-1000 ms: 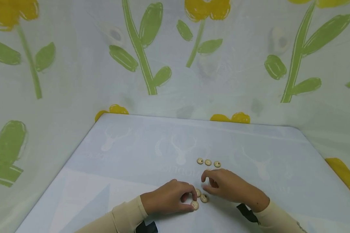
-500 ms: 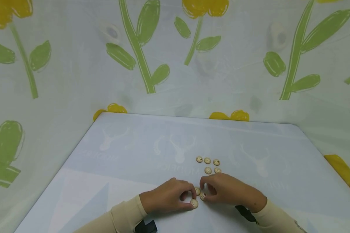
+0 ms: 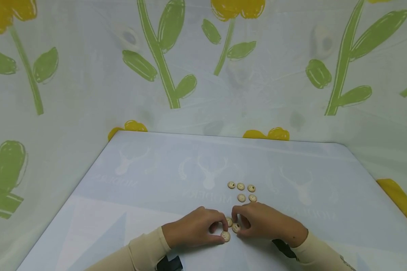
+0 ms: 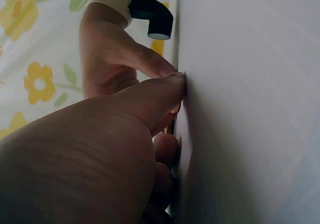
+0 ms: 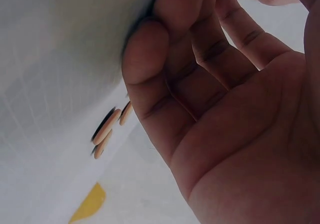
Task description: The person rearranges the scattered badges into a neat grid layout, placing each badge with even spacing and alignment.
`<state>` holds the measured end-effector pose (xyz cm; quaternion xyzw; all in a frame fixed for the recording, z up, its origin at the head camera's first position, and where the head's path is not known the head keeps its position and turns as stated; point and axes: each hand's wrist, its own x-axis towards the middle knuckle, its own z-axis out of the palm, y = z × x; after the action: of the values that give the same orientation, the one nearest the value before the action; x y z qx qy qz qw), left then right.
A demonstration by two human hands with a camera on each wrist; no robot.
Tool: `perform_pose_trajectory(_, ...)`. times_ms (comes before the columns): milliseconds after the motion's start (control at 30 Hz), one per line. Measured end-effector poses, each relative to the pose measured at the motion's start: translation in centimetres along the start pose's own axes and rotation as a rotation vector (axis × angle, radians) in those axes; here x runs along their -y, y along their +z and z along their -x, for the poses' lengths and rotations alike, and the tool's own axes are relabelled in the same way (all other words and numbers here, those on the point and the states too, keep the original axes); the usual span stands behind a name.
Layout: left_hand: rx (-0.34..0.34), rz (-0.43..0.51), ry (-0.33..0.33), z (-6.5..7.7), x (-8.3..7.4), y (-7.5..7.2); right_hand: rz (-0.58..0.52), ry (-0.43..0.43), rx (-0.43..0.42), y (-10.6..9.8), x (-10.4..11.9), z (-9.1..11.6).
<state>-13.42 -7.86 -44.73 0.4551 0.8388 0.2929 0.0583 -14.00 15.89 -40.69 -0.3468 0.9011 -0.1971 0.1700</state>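
Note:
My left hand [image 3: 198, 227] pinches a small round beige disc [image 3: 225, 236] on the table, thumb at its left edge and index finger curled above it. A second disc [image 3: 229, 222] lies by that index finger, partly covered. Just to the right, my right hand [image 3: 266, 222] has thumb and index finger about a third disc [image 3: 236, 227] with a dark mark. Both hands nearly meet. In the left wrist view my left thumb [image 4: 155, 94] hides what it holds. Curled fingers [image 5: 146, 52] of my right hand reach the tabletop in the right wrist view.
Beyond the right hand, several like discs lie in two short rows, including a back disc [image 3: 240, 186] and a front disc [image 3: 241, 198]. The pale printed table [image 3: 149, 169] ends at a flower-patterned cloth [image 3: 98, 86]. Black devices [image 3: 169, 263] sit at the wrists.
My right hand has come down and toward the left, from above the discs to the dark-marked disc. More of the front row now shows. The left hand stays in place.

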Motion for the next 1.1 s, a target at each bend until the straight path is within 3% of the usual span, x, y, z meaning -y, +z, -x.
perform_pose_trajectory(1100, 0.007, -0.017, -0.009, -0.02, -0.05, 0.07, 0.005, -0.007, 0.006, 0.15, 0.36, -0.09)
